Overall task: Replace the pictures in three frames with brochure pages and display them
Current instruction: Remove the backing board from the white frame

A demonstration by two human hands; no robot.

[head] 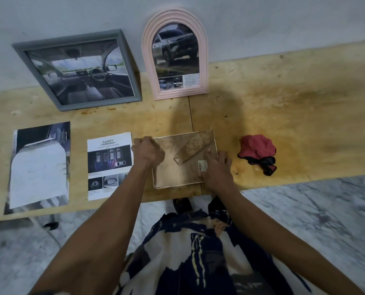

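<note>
Two frames already stand against the far wall with brochure pages in them: the grey frame (79,70) at far left and the pink arched frame (175,54) beside it. The third frame (184,160) lies face down near the table's front edge, its easel flap up. The left hand (148,151) curls over its left edge; the right hand (216,167) presses spread fingers on its backing. Judging by this, the back is being worked. Next, the safety page (109,165), just left, likely goes in, squarely aligned.
</note>
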